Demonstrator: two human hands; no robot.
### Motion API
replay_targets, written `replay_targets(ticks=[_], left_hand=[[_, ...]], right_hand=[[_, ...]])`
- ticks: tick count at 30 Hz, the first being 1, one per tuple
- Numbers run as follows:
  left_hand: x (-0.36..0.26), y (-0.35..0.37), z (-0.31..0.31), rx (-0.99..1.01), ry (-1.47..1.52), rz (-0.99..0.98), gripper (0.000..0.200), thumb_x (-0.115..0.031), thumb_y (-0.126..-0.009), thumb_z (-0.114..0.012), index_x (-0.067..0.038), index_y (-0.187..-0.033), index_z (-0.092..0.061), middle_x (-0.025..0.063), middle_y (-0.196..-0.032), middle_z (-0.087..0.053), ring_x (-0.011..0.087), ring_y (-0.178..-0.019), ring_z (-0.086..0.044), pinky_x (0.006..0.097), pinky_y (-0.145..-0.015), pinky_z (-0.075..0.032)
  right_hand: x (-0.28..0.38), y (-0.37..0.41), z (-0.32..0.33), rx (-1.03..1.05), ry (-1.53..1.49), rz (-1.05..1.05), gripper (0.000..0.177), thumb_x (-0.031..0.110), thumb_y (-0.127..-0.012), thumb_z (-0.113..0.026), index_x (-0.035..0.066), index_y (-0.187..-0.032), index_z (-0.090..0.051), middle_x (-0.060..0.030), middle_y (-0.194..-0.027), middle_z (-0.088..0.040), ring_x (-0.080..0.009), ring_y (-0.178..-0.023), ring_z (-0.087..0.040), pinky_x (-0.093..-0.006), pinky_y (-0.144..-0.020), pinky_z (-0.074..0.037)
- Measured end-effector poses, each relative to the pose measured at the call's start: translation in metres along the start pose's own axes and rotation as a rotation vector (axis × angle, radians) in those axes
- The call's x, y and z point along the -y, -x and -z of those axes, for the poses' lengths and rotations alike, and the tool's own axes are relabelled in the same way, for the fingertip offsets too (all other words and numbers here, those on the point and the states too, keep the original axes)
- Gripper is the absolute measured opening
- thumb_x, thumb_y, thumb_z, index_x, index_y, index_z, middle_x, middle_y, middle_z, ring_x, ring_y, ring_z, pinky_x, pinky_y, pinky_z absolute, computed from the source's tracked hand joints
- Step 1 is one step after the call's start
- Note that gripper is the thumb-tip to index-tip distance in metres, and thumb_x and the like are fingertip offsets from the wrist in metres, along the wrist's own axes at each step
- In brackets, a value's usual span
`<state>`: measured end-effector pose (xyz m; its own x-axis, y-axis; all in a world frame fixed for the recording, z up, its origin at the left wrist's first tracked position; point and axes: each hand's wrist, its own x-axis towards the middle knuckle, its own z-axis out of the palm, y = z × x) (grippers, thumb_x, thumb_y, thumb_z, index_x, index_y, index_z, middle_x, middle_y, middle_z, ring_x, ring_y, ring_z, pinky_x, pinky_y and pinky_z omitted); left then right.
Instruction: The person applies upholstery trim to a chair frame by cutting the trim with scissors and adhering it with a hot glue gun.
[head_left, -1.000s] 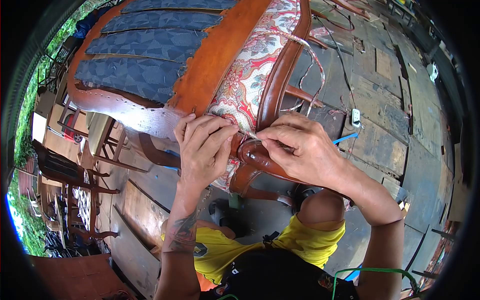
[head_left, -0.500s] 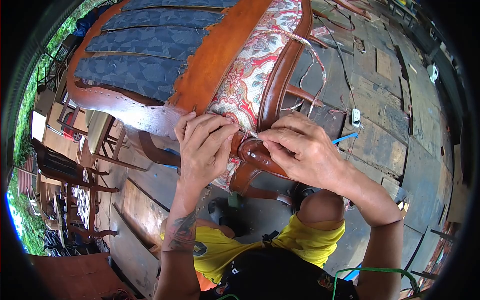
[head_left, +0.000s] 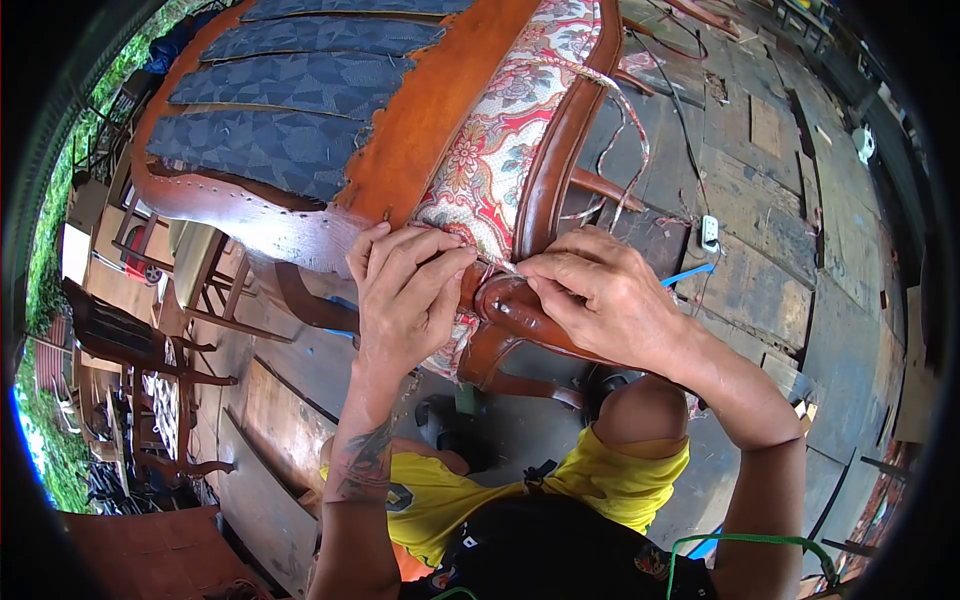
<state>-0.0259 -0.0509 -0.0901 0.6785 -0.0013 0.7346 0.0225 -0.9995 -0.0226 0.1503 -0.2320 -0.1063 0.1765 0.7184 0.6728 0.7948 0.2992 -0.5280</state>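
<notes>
A wooden chair frame lies before me, with red-and-cream floral fabric covering one panel. At the lower corner of that panel, by the curved wooden arm end, a thin fabric-covered piping cord runs between my fingertips. My left hand has its fingers bent against the fabric edge, thumb and forefinger closed on the cord. Just to the right, my right hand pinches the same strip. The fingertips partly hide what they grip. A loose patterned cord loops off the panel's right side.
Blue patterned fabric strips cross the seat beside a brown band. A white power socket and a blue strip lie on the plank floor at right. Other wooden chairs stand at left.
Both hands stay at the same corner with their pinches held. Only a very slight shift of the view and fingers shows.
</notes>
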Motion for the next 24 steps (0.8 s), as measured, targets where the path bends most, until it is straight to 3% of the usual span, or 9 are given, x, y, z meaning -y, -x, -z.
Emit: replay_targets(ticks=[6,9,12,17,24], left_hand=[[0.0,0.0,-0.001,-0.002,0.0,-0.005,0.026,-0.003,-0.084,-0.076,-0.014,-0.107,-0.077,0.002,-0.107,-0.071,0.0231,-0.106,-0.066,0.0444,-0.109,-0.038],[0.001,0.001,-0.002,-0.003,0.001,0.004,0.028,-0.003,-0.083,-0.077,-0.015,-0.108,-0.077,0.0006,-0.109,-0.07,0.0218,-0.107,-0.065,0.0443,-0.109,-0.037],[0.001,0.002,-0.002,-0.002,0.004,0.015,0.031,-0.003,-0.082,-0.078,-0.016,-0.109,-0.077,-0.0011,-0.112,-0.07,0.0204,-0.109,-0.064,0.0445,-0.11,-0.035],[0.001,0.003,-0.001,-0.001,0.011,0.016,0.033,-0.003,-0.081,-0.078,-0.017,-0.11,-0.077,-0.0019,-0.113,-0.071,0.0202,-0.109,-0.064,0.0448,-0.11,-0.035],[0.001,0.003,0.0,0.019,0.006,0.009,0.034,-0.003,-0.08,-0.079,-0.018,-0.11,-0.077,-0.0021,-0.113,-0.071,0.0202,-0.11,-0.064,0.0445,-0.11,-0.035]], right_hand=[[0.002,0.0,0.0,-0.006,0.024,-0.003,0.021,-0.001,-0.082,-0.078,-0.002,-0.104,-0.077,-0.0172,-0.095,-0.073,-0.0337,-0.086,-0.072,-0.0407,-0.074,-0.059],[0.004,-0.003,0.003,-0.003,-0.09,-0.065,0.02,0.001,-0.084,-0.074,-0.003,-0.103,-0.076,-0.0191,-0.095,-0.073,-0.0353,-0.087,-0.071,-0.0441,-0.075,-0.059],[0.006,-0.007,0.007,-0.008,-0.082,-0.03,0.021,0.001,-0.083,-0.075,-0.003,-0.104,-0.076,-0.0185,-0.094,-0.072,-0.0347,-0.086,-0.071,-0.0432,-0.075,-0.058],[0.007,-0.009,0.012,-0.014,0.176,0.233,0.027,0.003,-0.079,-0.077,-0.006,-0.104,-0.075,-0.0142,-0.092,-0.065,-0.0315,-0.085,-0.065,-0.0415,-0.076,-0.056],[0.005,-0.004,0.009,0.054,0.295,0.269,0.031,0.01,-0.079,-0.076,-0.004,-0.107,-0.076,-0.0123,-0.093,-0.06,-0.0299,-0.09,-0.063,-0.04,-0.081,-0.055]])
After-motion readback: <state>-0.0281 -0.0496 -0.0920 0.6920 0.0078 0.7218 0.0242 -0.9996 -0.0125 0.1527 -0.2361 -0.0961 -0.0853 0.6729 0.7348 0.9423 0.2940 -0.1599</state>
